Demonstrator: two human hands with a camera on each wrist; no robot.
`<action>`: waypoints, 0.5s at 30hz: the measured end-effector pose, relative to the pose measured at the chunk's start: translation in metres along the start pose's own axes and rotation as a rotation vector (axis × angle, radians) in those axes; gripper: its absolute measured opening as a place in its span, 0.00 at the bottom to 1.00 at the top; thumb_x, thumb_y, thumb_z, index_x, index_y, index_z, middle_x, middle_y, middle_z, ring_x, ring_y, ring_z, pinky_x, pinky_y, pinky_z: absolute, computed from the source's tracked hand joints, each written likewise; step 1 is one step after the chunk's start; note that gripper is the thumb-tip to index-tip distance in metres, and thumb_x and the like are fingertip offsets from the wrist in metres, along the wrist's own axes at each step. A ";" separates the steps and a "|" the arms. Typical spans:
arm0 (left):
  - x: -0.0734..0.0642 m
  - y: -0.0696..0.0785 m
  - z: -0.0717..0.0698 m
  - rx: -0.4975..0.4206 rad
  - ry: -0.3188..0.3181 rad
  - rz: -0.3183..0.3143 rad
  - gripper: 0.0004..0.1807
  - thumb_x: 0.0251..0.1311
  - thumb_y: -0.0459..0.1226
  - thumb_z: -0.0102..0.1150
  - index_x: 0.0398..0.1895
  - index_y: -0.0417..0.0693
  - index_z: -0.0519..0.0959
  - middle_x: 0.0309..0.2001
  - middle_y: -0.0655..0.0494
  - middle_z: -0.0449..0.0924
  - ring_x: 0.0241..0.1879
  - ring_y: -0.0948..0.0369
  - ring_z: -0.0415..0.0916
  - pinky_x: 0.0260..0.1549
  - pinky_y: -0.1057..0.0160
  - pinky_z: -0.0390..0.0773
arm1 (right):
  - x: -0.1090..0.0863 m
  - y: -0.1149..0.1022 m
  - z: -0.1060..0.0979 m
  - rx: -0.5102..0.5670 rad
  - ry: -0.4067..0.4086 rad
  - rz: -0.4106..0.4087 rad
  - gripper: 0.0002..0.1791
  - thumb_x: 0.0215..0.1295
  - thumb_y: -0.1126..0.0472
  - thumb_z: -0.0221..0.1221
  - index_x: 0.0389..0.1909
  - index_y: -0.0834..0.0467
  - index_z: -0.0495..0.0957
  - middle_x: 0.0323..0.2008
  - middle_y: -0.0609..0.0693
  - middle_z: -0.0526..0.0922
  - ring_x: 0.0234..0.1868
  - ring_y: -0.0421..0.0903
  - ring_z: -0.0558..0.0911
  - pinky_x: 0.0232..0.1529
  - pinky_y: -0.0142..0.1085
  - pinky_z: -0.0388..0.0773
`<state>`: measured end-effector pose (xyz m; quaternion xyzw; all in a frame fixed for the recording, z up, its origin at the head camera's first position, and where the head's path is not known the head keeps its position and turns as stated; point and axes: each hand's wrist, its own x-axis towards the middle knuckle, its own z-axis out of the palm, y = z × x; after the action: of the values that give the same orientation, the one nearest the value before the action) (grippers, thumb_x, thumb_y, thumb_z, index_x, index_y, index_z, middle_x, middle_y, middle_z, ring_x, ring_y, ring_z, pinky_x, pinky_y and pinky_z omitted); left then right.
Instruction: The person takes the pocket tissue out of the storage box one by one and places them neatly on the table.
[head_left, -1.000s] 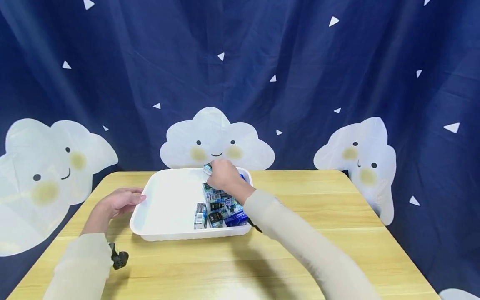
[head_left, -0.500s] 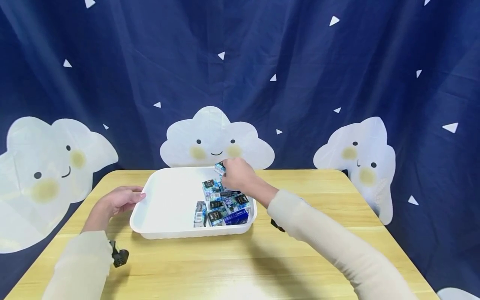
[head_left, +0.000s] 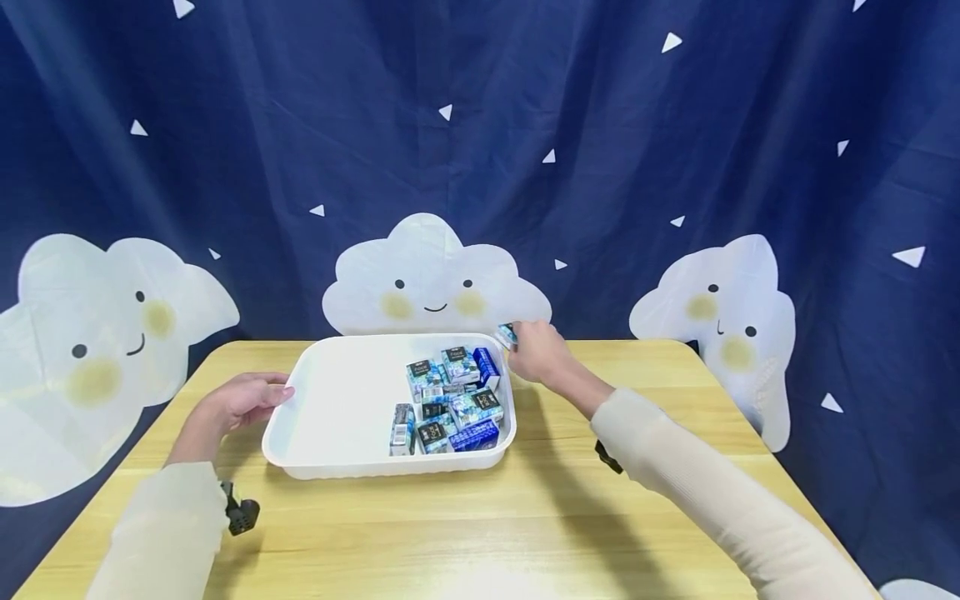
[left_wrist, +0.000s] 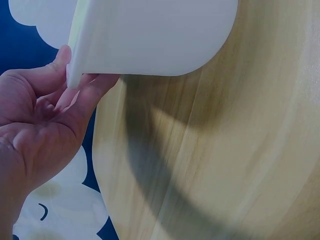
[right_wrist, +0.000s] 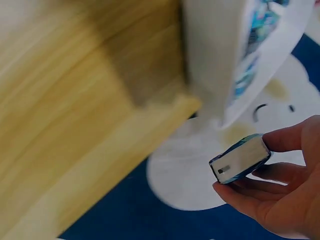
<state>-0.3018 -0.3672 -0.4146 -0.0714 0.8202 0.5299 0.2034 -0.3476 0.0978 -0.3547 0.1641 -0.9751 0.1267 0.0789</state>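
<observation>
My left hand grips the left rim of a white plastic tray. In the left wrist view its thumb lies on the outer side of the rim, with fingers reaching under the tray's base. My right hand pinches a small blue-and-white box between thumb and fingertips, just beyond the tray's back right corner. The box's pale end faces the right wrist camera. Several similar patterned boxes, with black labels, lie jumbled in the tray's right half.
The tray sits on a light wooden table. Two darker blue boxes lie among the others, one of them against the tray's right wall. Behind the table hangs a navy curtain with smiling clouds.
My right hand has moved right with the small box, from over the tray to past its right rim, uncovering the boxes beneath. The left hand and the tray have stayed put.
</observation>
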 end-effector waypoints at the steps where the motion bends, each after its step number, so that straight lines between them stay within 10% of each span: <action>1: 0.000 0.000 0.000 0.002 0.002 -0.002 0.40 0.74 0.39 0.55 0.77 0.26 0.49 0.38 0.67 0.82 0.38 0.69 0.78 0.38 0.69 0.82 | -0.001 0.006 0.002 -0.010 -0.001 0.011 0.09 0.61 0.66 0.54 0.39 0.64 0.80 0.33 0.59 0.83 0.32 0.53 0.80 0.34 0.47 0.80; 15: 0.002 -0.003 0.001 -0.036 -0.004 0.007 0.40 0.73 0.40 0.56 0.77 0.26 0.50 0.36 0.68 0.83 0.36 0.70 0.80 0.39 0.69 0.84 | -0.024 0.075 0.035 -0.042 -0.049 0.088 0.09 0.54 0.68 0.56 0.36 0.65 0.80 0.30 0.58 0.82 0.29 0.50 0.77 0.26 0.40 0.75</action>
<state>-0.3023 -0.3675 -0.4180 -0.0710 0.8105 0.5454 0.2017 -0.3545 0.1636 -0.4090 0.1222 -0.9855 0.1054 0.0530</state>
